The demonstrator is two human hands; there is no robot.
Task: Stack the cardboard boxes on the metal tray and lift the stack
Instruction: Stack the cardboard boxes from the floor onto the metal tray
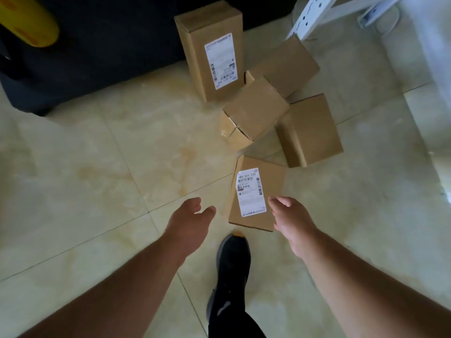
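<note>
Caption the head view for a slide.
Both open hands, left hand and right hand, reach toward the nearest labelled box on the tiled floor.

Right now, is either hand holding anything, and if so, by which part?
Nothing is held. The left hand and right hand hang open on either side of the labelled box on the floor, not yet touching it.

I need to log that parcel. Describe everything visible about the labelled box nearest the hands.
The nearest box is plain brown cardboard, flat and rectangular, lying closed on the pale tiled floor with its broad face up. A white shipping label with barcodes and "486 A03 035" covers much of that face. The left hand and right hand flank it, fingers relaxed, neither gripping it. Whether the right hand touches it is unclear.
</note>
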